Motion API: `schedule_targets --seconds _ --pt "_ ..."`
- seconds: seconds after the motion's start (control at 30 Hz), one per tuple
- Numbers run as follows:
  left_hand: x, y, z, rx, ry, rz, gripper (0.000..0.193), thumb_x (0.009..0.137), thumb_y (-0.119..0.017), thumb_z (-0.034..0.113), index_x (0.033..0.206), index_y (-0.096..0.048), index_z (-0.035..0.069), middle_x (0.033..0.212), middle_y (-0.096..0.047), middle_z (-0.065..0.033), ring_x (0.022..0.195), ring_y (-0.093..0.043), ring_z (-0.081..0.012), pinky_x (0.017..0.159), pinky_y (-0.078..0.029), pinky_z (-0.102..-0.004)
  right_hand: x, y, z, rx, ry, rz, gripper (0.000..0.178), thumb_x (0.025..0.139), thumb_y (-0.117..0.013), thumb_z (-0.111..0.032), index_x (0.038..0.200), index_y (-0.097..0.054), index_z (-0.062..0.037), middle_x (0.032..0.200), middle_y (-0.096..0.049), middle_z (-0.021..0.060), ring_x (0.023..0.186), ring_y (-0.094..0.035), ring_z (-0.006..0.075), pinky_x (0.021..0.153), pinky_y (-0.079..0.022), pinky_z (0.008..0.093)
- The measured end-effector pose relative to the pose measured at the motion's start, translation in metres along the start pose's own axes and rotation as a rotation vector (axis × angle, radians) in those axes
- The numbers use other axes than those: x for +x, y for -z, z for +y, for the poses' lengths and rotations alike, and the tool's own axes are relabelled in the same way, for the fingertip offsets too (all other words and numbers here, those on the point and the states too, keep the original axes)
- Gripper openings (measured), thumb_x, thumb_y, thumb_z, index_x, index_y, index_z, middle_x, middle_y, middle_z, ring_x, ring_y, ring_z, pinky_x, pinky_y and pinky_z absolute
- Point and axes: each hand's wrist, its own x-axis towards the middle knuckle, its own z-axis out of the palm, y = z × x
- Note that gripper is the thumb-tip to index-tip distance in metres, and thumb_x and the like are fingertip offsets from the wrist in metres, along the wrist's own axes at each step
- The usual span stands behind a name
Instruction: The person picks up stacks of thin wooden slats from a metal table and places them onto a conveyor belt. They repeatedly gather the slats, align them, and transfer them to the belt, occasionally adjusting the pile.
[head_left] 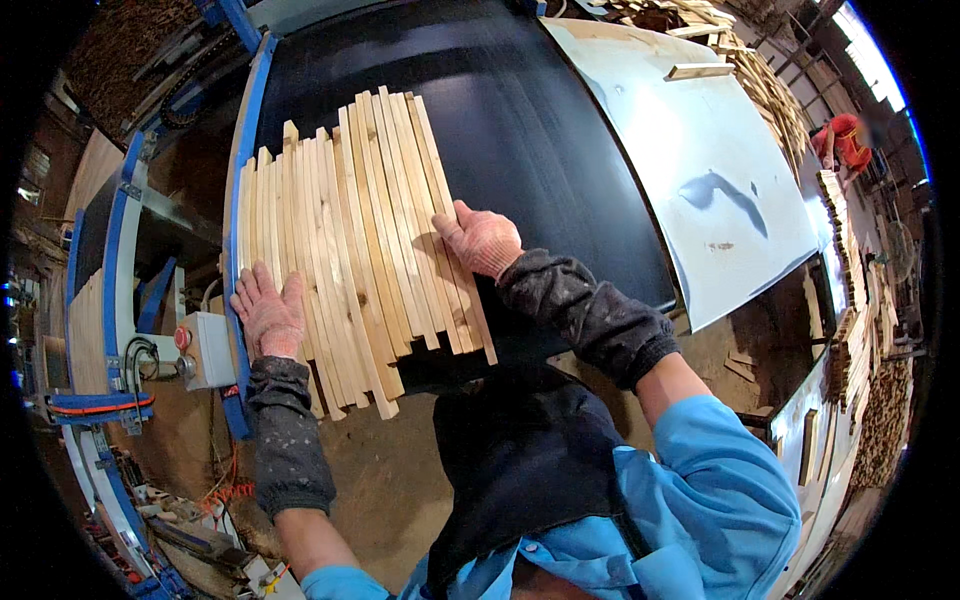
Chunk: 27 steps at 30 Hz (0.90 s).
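A row of long pale wooden strips (350, 240) lies side by side on a black conveyor belt (530, 130), their ends uneven. My left hand (270, 315), in a pinkish knitted glove, rests flat with fingers spread on the near left part of the row, beside the blue side rail (250, 130). At the row's right edge, my right hand (482, 240), gloved alike, presses against the outermost strips. Its thumb lies over them and its other fingers curl in, partly hidden. Dark sleeve covers wrap both forearms.
A pale metal sheet (690, 150) slopes at the right, with one loose strip (700, 71) on it. Wood piles (750, 70) lie beyond. A control box (207, 350) with a red button stands left of the belt. A person in red (845, 145) is far right.
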Motion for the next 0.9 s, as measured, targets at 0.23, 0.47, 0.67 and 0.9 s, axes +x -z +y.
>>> schedule_targets --seconds 0.23,0.47,0.67,0.9 --pt "0.009 0.014 -0.004 0.010 0.029 -0.116 0.092 0.106 -0.042 0.068 0.171 -0.025 0.006 0.176 -0.022 -0.0268 0.165 -0.017 -0.0422 0.135 -0.009 -0.0523 -0.023 0.014 0.054 1.084 0.048 -0.426 0.056 0.111 -0.060 -0.040 0.154 -0.055 -0.0032 0.109 -0.068 0.0058 0.089 -0.059 0.0140 0.081 -0.052 0.0285" --pt "-0.011 0.059 0.107 -0.215 -0.248 -0.159 0.088 0.106 -0.050 0.062 0.172 -0.026 0.010 0.177 -0.023 -0.0248 0.165 -0.015 -0.0409 0.135 -0.010 -0.0515 -0.121 -0.035 0.073 0.751 0.188 -0.221 0.076 0.101 -0.075 -0.037 0.161 -0.040 -0.0056 0.131 -0.071 0.0165 0.117 -0.069 0.0243 0.105 -0.058 0.0405" --pt "-0.063 0.025 0.212 -0.158 -0.593 -0.022 0.082 0.106 -0.051 0.060 0.171 -0.031 0.012 0.177 -0.027 -0.0205 0.165 -0.019 -0.0374 0.135 -0.006 -0.0521 -0.157 -0.033 0.024 0.149 0.103 -0.115 0.122 0.078 -0.090 -0.053 0.168 -0.024 -0.0027 0.147 -0.054 0.0248 0.136 -0.057 0.0419 0.113 -0.050 0.0461" --pt "-0.070 0.019 0.218 -0.074 -0.597 -0.011 0.082 0.107 -0.047 0.059 0.172 -0.027 0.013 0.179 -0.024 -0.0164 0.166 -0.017 -0.0349 0.135 -0.004 -0.0512 -0.159 -0.025 0.018 0.158 0.083 -0.156 0.119 0.080 -0.088 -0.048 0.168 -0.023 -0.0025 0.148 -0.054 0.0239 0.137 -0.057 0.0425 0.114 -0.050 0.0466"
